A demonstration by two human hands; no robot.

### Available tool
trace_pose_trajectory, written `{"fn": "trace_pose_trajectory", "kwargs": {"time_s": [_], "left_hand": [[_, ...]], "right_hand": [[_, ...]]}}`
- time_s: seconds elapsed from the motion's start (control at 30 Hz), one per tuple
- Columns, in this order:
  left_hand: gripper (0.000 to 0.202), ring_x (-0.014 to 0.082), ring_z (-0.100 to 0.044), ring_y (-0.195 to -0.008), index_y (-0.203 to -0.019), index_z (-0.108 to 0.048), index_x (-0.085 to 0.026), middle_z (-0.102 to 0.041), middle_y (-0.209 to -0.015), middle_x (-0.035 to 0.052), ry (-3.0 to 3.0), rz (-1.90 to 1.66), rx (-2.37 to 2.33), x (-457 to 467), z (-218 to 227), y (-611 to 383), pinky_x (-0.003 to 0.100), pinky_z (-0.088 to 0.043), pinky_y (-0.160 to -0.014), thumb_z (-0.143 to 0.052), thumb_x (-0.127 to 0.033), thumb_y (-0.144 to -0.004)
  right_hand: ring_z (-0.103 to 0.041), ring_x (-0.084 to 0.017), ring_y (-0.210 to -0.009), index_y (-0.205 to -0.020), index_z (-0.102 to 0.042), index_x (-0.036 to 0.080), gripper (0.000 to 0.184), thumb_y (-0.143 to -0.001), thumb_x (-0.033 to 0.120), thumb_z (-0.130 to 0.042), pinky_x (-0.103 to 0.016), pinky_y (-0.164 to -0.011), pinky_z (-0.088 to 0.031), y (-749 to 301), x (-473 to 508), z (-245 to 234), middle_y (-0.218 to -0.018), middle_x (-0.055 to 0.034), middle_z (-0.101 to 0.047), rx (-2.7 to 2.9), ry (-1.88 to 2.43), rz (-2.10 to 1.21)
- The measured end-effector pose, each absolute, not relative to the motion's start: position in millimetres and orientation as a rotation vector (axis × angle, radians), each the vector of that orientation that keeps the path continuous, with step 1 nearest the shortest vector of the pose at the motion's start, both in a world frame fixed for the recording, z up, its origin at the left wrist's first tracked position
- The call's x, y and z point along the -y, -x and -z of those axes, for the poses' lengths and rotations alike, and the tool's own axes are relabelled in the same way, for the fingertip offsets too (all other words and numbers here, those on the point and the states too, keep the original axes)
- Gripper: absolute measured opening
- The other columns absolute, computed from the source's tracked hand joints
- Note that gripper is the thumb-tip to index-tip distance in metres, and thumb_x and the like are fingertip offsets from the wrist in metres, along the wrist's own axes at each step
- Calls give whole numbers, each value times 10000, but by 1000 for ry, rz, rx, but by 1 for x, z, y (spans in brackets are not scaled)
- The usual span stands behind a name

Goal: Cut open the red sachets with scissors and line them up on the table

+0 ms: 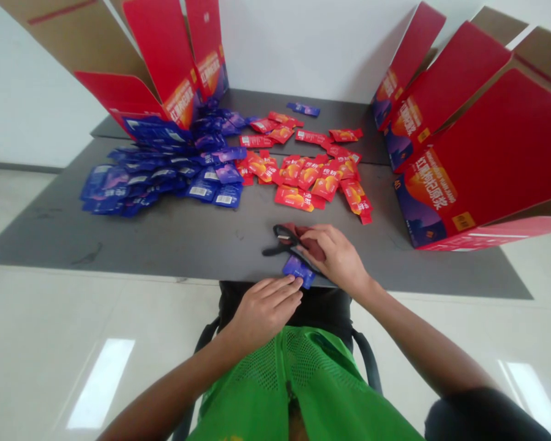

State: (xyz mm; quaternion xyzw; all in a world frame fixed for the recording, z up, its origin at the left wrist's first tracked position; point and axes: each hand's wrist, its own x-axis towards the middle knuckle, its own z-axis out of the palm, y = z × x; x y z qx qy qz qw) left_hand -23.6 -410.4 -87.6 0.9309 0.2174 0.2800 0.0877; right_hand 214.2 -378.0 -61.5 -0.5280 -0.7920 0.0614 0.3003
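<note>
The black-handled scissors [281, 236] are at the near side of the bench, held in the right hand [336, 258], which is closed over them and a dark red piece [310, 240] of soft material. The left hand [264, 311] is relaxed, with fingers extended and touching a blue foil sachet [296, 271] at the near bench edge; no firm grasp is visible.

The bench [119, 239] has a scuffed, matte dark grey top and stands on a glossy pale tile floor [50, 343] before a white wall [312, 49]. Toward the far side lie a heap of blue sachets [138, 184], left, and glossy red sachets [303, 174], centre. Open red cardboard cartons [468, 159] stand along the right and far left.
</note>
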Motion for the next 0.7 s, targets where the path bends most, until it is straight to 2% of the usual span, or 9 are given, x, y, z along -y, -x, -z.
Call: {"fn": "trace_pose_trajectory", "kwargs": {"time_s": [0.17,0.27,0.4,0.53,0.7], "left_hand": [[180,199,-681,-1236,-1147,-736,-172,-730,-1319,47,-2731,-897,-665,411,85,22,366,-538,-1021,-579,-195,-1063],[166,210,-706,-1183,-1124,-746,-162,-759,-1256,49,-2719,-904,-668,411,84,21,379,-543,-1015,-600,-185,-1049],[163,207,-745,-1040,-1055,-755,-168,-799,-1105,27,-2707,-849,-678,410,83,22,401,-550,-993,-595,-194,-1052],[171,201,-697,-1201,-1118,-739,-161,-752,-1274,42,-2722,-879,-645,408,84,22,382,-543,-1002,-581,-198,-1066],[161,202,-694,-1213,-1105,-737,-177,-744,-1293,37,-2695,-920,-658,409,88,22,382,-542,-993,-583,-193,-1063]], "right_hand": [[-660,-270,-1094,-1171,-643,254,191,-998,334,-652,-441,-937,-563,-231,358,42,-1200,-102,-688,1994,1469,4],[-647,-250,-1165,-1221,-623,276,224,-1000,299,-650,-420,-988,-555,-207,386,35,-1261,-90,-676,2032,1342,-68],[-651,-229,-1153,-1248,-614,269,237,-1013,236,-613,-391,-956,-566,-186,409,52,-1279,-74,-685,2220,1239,-221],[-659,-239,-1083,-1181,-640,238,195,-998,301,-657,-398,-936,-564,-209,379,69,-1200,-93,-695,2097,1388,-117],[-670,-259,-1061,-1155,-657,229,195,-994,338,-664,-410,-917,-565,-231,354,50,-1172,-106,-699,1995,1468,75]]}}
